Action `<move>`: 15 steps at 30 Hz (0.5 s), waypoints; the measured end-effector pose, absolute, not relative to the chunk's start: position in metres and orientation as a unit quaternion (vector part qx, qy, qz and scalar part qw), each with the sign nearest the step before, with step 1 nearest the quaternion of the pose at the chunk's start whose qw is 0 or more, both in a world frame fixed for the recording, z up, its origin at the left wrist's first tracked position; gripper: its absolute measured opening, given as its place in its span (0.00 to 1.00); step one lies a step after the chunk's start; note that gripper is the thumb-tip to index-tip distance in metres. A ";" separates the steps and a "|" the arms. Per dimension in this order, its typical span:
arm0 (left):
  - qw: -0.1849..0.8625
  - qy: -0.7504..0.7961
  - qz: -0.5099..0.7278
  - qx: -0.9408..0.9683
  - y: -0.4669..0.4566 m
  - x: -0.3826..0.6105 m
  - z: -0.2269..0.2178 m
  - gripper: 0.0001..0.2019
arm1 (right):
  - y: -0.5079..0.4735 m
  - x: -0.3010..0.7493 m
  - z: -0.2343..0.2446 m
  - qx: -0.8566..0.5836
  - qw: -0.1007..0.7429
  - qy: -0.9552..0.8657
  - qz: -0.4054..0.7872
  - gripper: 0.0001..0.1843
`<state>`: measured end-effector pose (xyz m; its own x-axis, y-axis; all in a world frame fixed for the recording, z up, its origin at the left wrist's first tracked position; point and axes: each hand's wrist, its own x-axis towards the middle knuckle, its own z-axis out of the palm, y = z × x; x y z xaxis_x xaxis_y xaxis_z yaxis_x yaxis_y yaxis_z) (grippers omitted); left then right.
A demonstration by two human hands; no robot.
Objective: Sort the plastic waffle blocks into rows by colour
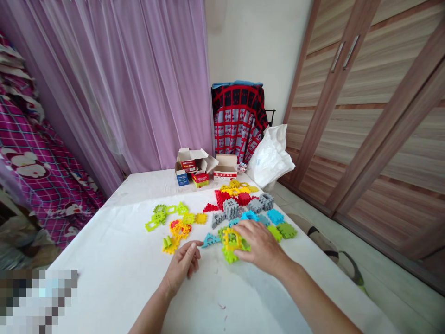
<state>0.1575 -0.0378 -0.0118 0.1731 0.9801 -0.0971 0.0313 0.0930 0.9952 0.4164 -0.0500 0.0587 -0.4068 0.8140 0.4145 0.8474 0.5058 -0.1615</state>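
Observation:
My right hand [261,245] reaches over a cluster of interlocking plastic building blocks, its thumb and fingers around a yellow window-shaped block [230,240]. Light green blocks [230,256] lie under and beside that one; the palm side of the grip is hidden. My left hand [183,263] is loosely curled, thumb against the index finger, and nothing shows in it. Its index fingertip is close to the tip of a blue triangular block [210,240]; I cannot tell if they touch. Left of this stand joined yellow-orange blocks [179,229] with green cylinder-like parts [168,242].
Green blocks [159,216] lie at the left. Red blocks [222,198], grey blocks [231,209], yellow blocks [236,185] and blue blocks [275,216] pile up farther back. Opened small boxes [225,174] and a white plastic bag [269,157] stand at the far edge of the white-covered table [121,260].

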 end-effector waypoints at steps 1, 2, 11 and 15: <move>0.551 0.491 0.440 0.512 -0.037 0.157 -0.013 0.31 | -0.040 0.435 0.065 -0.510 0.234 -0.826 -0.054 0.23; 0.547 0.497 0.449 0.503 -0.036 0.156 -0.015 0.30 | -0.028 0.453 0.071 -0.521 0.243 -0.815 -0.069 0.23; 0.565 0.511 0.454 0.462 -0.025 0.154 -0.017 0.31 | 0.109 0.504 0.095 -0.565 0.091 -0.816 -0.083 0.25; 0.581 0.510 0.448 0.449 -0.019 0.153 -0.023 0.30 | 0.163 0.485 0.086 -0.527 0.011 -0.846 -0.084 0.24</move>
